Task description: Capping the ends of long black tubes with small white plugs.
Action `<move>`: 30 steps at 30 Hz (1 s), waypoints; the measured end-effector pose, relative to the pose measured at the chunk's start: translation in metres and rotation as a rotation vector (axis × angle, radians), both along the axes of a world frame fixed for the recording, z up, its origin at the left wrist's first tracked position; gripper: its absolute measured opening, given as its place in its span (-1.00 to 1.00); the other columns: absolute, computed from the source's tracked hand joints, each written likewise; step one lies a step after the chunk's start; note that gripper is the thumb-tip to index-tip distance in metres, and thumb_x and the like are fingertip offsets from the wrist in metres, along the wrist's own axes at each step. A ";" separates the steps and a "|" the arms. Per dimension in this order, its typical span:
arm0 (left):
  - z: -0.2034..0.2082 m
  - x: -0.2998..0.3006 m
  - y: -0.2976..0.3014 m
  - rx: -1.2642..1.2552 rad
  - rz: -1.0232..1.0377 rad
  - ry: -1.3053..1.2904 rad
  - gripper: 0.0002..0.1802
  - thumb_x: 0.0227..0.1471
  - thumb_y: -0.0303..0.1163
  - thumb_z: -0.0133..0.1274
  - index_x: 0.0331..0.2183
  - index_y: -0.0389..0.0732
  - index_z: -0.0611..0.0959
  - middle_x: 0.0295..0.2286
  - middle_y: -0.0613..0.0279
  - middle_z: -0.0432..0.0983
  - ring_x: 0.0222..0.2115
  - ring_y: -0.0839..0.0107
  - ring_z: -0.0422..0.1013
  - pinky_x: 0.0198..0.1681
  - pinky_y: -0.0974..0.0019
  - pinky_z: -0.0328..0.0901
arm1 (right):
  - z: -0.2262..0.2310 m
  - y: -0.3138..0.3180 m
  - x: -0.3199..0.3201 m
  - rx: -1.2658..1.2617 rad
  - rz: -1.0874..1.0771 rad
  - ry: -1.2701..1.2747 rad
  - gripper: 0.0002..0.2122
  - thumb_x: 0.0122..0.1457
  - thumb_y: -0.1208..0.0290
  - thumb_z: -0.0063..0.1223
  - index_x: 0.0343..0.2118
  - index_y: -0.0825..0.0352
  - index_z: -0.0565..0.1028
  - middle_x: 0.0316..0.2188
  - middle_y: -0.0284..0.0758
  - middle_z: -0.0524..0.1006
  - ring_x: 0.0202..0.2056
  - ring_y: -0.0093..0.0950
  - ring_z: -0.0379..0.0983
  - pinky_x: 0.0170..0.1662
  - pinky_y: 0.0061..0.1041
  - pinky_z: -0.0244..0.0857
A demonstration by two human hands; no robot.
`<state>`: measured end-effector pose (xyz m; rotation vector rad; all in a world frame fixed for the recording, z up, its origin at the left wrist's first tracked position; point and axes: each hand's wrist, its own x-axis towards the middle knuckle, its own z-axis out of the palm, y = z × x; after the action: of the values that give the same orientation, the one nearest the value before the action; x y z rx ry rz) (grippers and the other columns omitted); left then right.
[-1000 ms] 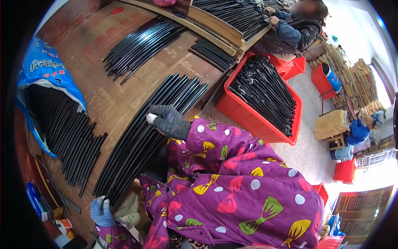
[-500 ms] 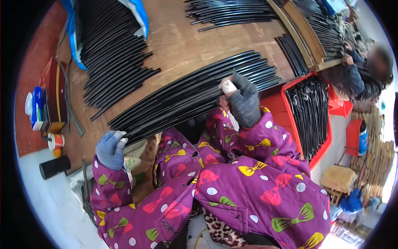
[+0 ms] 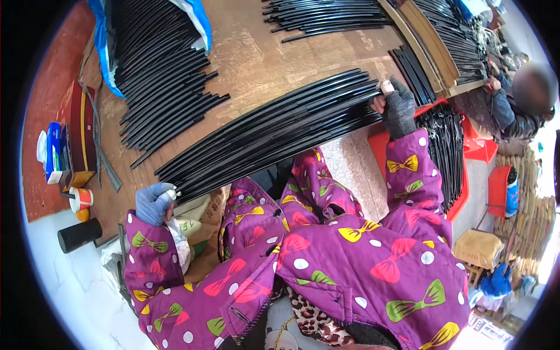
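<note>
"From the head view, where do the rods (image 3: 274, 128) lie?"

"In front of the body, between the hands, along the near edge of the table (image 3: 256, 64). Some lie on the wood; the nearest seem to reach past its edge."

"And their long axis?"

"From lower left to upper right, nearly parallel to one another. They look bowed, though the lens may be adding to that."

"What about the left hand (image 3: 154, 204)?"

"At the lower-left ends, so the rods run away from it, up and to the right. Its gloved fingers are curled, white-covered tips at the ends. Whether it pinches a rod, I can't tell."

"The right hand (image 3: 399, 105)?"

"At the opposite ends, higher in view. Thumb above, fingers bent beneath, it appears to pinch rod ends between them; how many is hidden."

"Which hand is nearer, then?"

"Neither, really: each is at its own end, with the whole length between. The line from hand to hand follows the rods."

"Anything close by?"

"A pile (image 3: 169, 99) of similar ones beyond the left ends, partly in a blue bag (image 3: 201, 23). A red bin (image 3: 378, 146) is below the right ends, beside the right wrist."
</note>
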<state>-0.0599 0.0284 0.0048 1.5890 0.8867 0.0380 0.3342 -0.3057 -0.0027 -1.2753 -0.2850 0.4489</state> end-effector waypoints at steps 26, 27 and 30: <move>-0.002 0.012 -0.023 -0.077 0.062 -0.119 -0.84 -0.12 -0.51 -0.03 -0.40 -0.35 0.52 -0.71 0.20 0.39 -0.84 0.55 0.20 -0.81 0.54 0.06 | -0.004 0.003 -0.031 0.231 0.132 0.296 -0.71 0.11 0.18 -0.17 -0.37 0.37 0.33 -0.70 -0.22 0.35 -0.67 -0.36 0.27 -0.54 -0.38 0.20; 0.000 0.012 -0.023 -0.068 0.026 -0.139 -0.83 -0.11 -0.47 -0.03 -0.39 -0.34 0.53 -0.70 0.19 0.40 -0.83 0.54 0.22 -0.80 0.53 0.07 | -0.006 0.002 -0.029 0.269 0.141 0.347 -0.70 0.10 0.16 -0.17 -0.36 0.37 0.32 -0.68 -0.19 0.35 -0.65 -0.33 0.28 -0.53 -0.36 0.21; 0.007 0.016 -0.025 -0.065 0.052 -0.085 -0.83 -0.10 -0.58 -0.07 -0.36 -0.38 0.51 -0.67 0.18 0.40 -0.81 0.56 0.22 -0.77 0.54 0.09 | -0.005 0.002 -0.029 0.262 0.180 0.322 -0.71 0.09 0.20 -0.13 -0.34 0.38 0.32 -0.67 -0.21 0.37 -0.64 -0.35 0.30 -0.52 -0.37 0.22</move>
<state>-0.0442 0.0038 0.0119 1.4925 0.8546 0.1121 0.3056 -0.3041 -0.0082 -0.9089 -0.1787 0.7372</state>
